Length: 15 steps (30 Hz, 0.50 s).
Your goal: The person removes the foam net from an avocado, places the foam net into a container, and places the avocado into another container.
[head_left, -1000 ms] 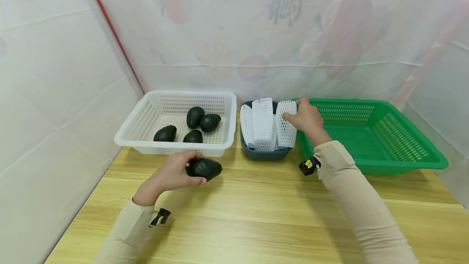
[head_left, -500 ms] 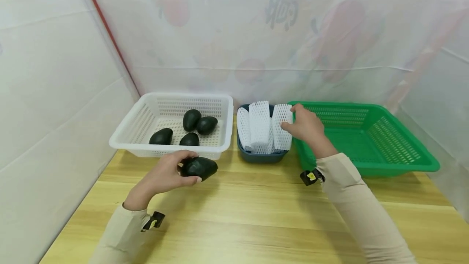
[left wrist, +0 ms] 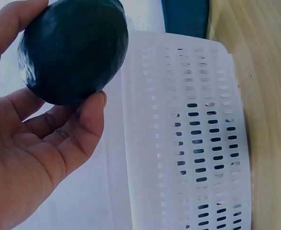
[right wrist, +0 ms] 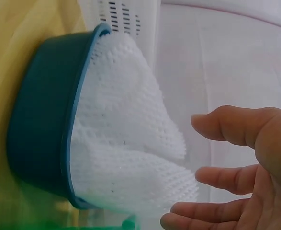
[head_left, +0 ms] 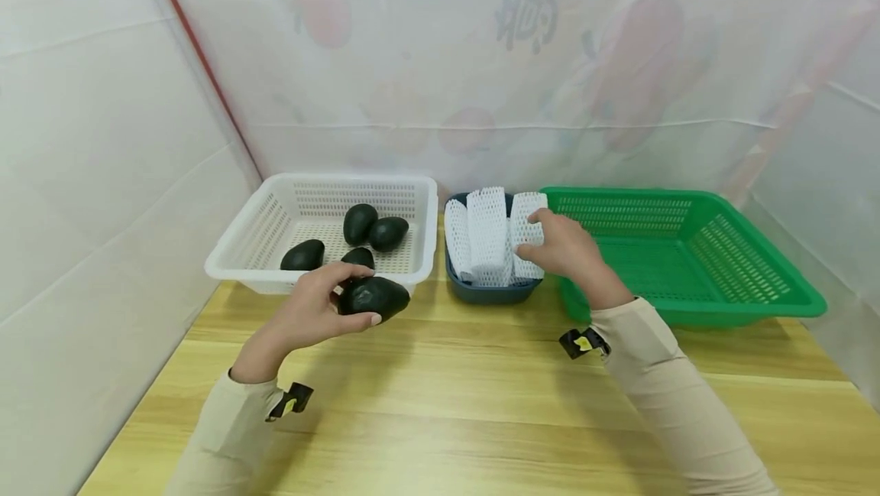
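Observation:
My left hand (head_left: 309, 316) grips a dark green avocado (head_left: 373, 299) between thumb and fingers, just in front of the white basket's near rim. Up close in the left wrist view, the avocado (left wrist: 75, 52) looks glossy, with the fingers around its side. My right hand (head_left: 567, 251) hovers at the rightmost white foam net sleeve (head_left: 528, 209). In the right wrist view that hand (right wrist: 255, 177) has its thumb and fingers spread, with nothing between them. Several net sleeves (head_left: 486, 232) stick up out of a small dark blue tub (head_left: 491, 296).
On the left stands the white perforated basket (head_left: 237, 251), holding several avocados (head_left: 388, 235). To the right of the tub is a green perforated basket (head_left: 694, 309). A white sheet (head_left: 440, 45) hangs behind the wooden table (head_left: 467, 404).
My left hand has lifted slightly with the avocado, now overlapping the white basket's rim. My right hand has shifted a little left and nearer over the rightmost sleeve, which stays in the tub.

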Motion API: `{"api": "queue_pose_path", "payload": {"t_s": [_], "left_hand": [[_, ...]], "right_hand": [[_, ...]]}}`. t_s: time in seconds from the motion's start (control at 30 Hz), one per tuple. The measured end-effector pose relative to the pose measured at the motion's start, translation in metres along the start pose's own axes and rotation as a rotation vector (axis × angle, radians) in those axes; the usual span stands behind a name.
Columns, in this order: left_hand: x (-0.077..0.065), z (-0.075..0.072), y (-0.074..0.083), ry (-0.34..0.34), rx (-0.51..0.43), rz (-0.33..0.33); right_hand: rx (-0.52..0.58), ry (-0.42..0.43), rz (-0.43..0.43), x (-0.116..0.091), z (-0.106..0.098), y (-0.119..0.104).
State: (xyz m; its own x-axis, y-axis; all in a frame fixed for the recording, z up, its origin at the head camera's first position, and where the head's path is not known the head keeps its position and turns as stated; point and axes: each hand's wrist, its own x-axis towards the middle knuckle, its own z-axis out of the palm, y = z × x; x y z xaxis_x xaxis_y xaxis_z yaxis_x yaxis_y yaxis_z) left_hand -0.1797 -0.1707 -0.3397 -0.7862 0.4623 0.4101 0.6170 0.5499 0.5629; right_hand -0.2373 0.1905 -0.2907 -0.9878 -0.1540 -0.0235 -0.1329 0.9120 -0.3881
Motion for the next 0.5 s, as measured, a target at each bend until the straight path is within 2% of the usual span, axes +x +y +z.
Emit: {"api": "queue_pose_path", "payload": {"t_s": [0.3, 0.5], "left_hand": [[0.007, -0.004, -0.001, 0.082, 0.033, 0.008], [0.016, -0.005, -0.005, 0.137, 0.033, -0.025]], "right_hand": [[-0.022, -0.002, -0.044, -0.006, 0.01, -0.015], [-0.038, -0.001, -0.061, -0.009, 0.018, -0.024]]}}
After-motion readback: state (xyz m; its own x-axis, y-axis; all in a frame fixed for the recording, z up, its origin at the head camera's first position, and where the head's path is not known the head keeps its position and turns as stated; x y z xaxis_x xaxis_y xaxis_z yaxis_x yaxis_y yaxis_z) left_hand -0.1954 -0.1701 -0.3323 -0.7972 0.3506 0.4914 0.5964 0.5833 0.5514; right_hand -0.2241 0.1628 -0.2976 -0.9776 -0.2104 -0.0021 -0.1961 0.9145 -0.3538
